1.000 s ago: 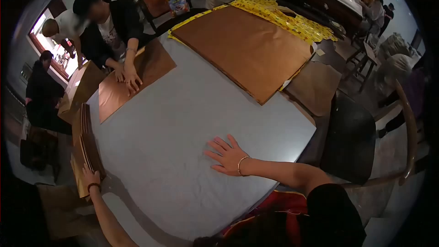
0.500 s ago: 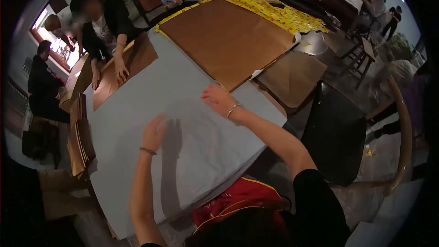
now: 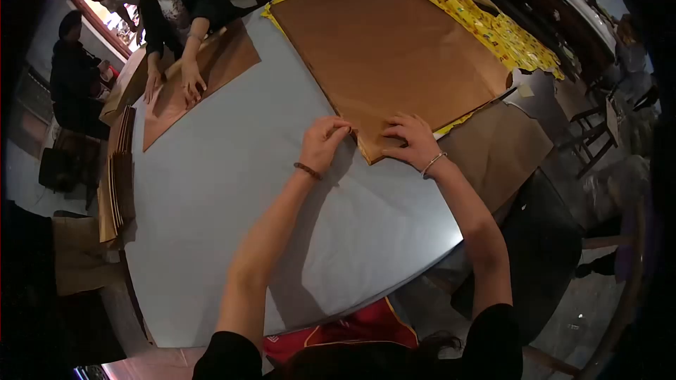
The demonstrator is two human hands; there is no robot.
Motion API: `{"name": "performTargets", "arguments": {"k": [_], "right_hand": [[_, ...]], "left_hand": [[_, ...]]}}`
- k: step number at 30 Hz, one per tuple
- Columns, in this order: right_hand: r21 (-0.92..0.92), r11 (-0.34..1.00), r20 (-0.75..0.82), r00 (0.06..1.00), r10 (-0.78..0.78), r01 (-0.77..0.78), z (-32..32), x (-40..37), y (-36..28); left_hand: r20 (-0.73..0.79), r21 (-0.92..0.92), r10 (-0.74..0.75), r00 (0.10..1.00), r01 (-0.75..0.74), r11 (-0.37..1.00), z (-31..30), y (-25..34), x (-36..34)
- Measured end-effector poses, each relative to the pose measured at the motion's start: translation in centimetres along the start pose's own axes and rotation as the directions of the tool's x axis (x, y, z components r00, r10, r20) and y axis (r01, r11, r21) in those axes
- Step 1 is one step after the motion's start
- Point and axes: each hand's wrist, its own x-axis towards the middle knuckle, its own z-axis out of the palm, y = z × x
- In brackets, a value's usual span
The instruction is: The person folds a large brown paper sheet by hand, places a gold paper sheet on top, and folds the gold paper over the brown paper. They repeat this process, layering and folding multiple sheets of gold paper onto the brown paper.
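A large brown paper sheet lies over yellow patterned material, with its near corner pointing toward me. My left hand, wearing a dark beaded bracelet, is closed in a pinch at the sheet's left edge near that corner. On the other side of the corner rests my right hand, with a thin bracelet on the wrist. Its fingers are apart and press on the brown paper. Beneath both hands, a pale grey-white sheet covers the table.
Across the table at left, another person's hands press on a smaller brown sheet. Folded brown paper is stacked along the left edge. A brown board and a black chair stand at right. More people sit in the background.
Both hands have come from above the pale sheet to the brown sheet's near corner. The left hand has gone from open to pinching. The view has shifted.
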Motion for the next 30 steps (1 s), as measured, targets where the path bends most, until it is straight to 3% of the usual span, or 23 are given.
{"name": "performTargets", "arguments": {"k": [1, 3, 7, 9, 13, 15, 18, 22, 24, 25, 27, 30], "right_hand": [[0.001, 1.000, -0.025, 1.000, -0.004, 0.004, 0.0, 0.0, -0.1], [0.002, 1.000, -0.015, 0.999, 0.030, -0.030, -0.3, 0.1, -0.8], [0.030, 0.998, -0.052, 0.997, 0.059, -0.057, 0.5, 0.1, -0.2], [0.039, 0.997, -0.069, 0.995, 0.074, -0.071, 0.9, 0.3, 0.1], [0.090, 0.995, -0.130, 0.990, 0.055, -0.043, 0.9, 1.1, 0.6], [0.221, 0.963, -0.059, 0.983, 0.172, -0.155, 0.4, 1.7, 0.3], [0.236, 0.937, 0.063, 0.967, 0.248, -0.256, -1.1, 2.5, -0.7], [0.424, 0.832, 0.046, 0.926, 0.375, -0.358, -1.0, 2.3, -1.4], [0.210, 0.976, -0.392, 0.909, 0.141, -0.061, -0.8, 1.7, -1.3], [0.209, 0.976, -0.389, 0.911, 0.141, -0.062, -1.2, 1.3, -1.1], [-0.186, 0.980, -0.303, 0.944, -0.127, 0.072, -2.2, 0.7, -0.9], [-0.229, 0.971, -0.231, 0.966, -0.120, 0.066, -1.8, 0.8, -1.2]], "left_hand": [[0.002, 0.002, -0.011, 1.000, 0.011, 1.000, 0.3, -0.1, 0.4], [0.044, 0.164, 0.132, 0.990, -0.137, 0.977, 0.8, -0.3, 0.7], [0.057, 0.200, 0.090, 0.994, -0.099, 0.975, 1.6, -0.8, 1.3], [0.134, 0.231, 0.057, 0.989, -0.088, 0.969, 1.4, -0.9, 1.5], [0.158, 0.025, 0.046, 0.986, -0.050, 0.998, 0.8, -1.0, 1.5], [0.172, 0.061, 0.077, 0.982, -0.089, 0.994, 0.7, -0.8, 1.6], [0.162, 0.129, 0.080, 0.983, -0.102, 0.986, 1.2, -0.3, 1.6], [0.109, 0.149, 0.021, 0.994, -0.038, 0.988, 1.7, 0.4, 2.2], [0.070, 0.131, 0.000, 0.998, -0.009, 0.991, 2.0, -0.1, 2.4], [0.033, 0.115, -0.025, 0.999, 0.021, 0.993, 2.1, -0.4, 2.5], [0.052, 0.126, -0.052, 0.997, 0.045, 0.991, 2.0, -0.7, 2.5], [0.082, 0.158, -0.068, 0.994, 0.055, 0.986, 1.8, -0.8, 2.4]]}}
